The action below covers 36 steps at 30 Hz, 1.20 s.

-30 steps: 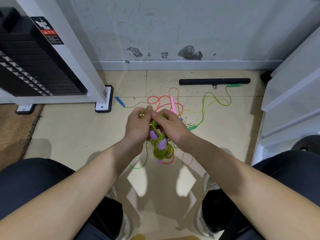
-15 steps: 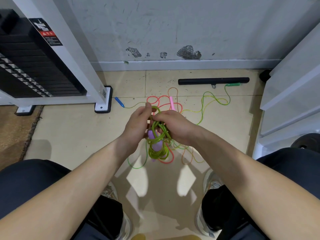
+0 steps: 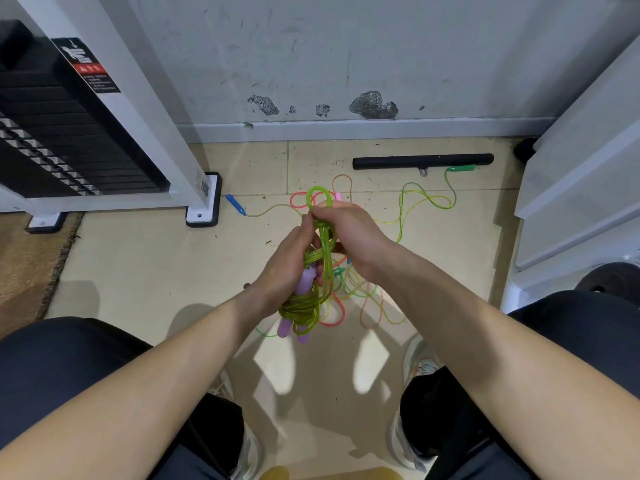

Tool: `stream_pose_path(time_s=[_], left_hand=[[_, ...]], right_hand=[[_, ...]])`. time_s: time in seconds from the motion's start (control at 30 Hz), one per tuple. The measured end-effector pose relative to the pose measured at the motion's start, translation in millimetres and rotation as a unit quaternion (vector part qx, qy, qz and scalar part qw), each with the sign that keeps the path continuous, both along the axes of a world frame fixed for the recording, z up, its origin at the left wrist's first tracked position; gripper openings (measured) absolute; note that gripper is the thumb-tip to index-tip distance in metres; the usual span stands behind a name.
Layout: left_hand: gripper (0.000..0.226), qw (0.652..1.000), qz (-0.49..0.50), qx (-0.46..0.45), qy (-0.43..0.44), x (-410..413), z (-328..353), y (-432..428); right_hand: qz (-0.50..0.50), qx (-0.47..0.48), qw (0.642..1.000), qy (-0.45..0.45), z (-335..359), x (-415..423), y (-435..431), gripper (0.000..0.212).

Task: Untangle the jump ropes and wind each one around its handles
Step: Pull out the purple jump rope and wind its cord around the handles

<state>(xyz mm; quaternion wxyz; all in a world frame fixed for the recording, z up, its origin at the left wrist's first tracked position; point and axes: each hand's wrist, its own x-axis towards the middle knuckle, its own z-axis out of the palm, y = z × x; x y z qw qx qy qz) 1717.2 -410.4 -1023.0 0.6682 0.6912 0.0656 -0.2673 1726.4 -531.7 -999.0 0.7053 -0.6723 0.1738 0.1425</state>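
Note:
A green jump rope [image 3: 306, 311] is coiled around a pair of purple handles [image 3: 304, 282], held above the floor in the middle of the view. My left hand [image 3: 284, 268] grips the handles and the coils. My right hand [image 3: 349, 233] pinches a loop of the green rope that sticks up past my fingers. Under my hands lies a tangle of other ropes [image 3: 360, 299] in red, orange and light green. A blue handle [image 3: 236, 204] lies at the left, a green handle [image 3: 462, 168] at the far right, and a pink handle [image 3: 338, 195] peeks out behind my right hand.
A white weight-machine frame [image 3: 202, 199] with a black weight stack stands at the left. A black bar [image 3: 422, 161] lies along the wall. White equipment [image 3: 575, 209] and a black weight plate [image 3: 613, 278] close off the right. A brown mat [image 3: 24, 265] covers the far left floor.
My hands have lifted the green bundle a little farther away. My right hand has moved up and now holds a loop of rope above the handles.

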Motion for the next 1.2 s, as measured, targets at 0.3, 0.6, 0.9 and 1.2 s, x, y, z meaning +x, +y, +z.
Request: stream_pose_path(time_s=[0.3,0.6,0.9,1.2], left_hand=[[0.052,0.993,-0.096,0.012,0.072,0,6,8],[0.046,0.985,-0.141,0.040,0.093,-2,-2,12],[0.038,0.983,-0.145,-0.006,0.110,-2,-3,11],[0.019,0.973,-0.220,0.070,0.028,-8,-15,9]], right_hand=[[0.053,-0.105,0.993,-0.011,-2,10,-21,0.023],[0.052,-0.155,0.987,-0.014,-11,11,-19,0.029],[0.062,-0.134,0.989,-0.005,-7,10,-14,0.026],[-0.005,-0.133,0.991,-0.024,2,15,-14,0.025]])
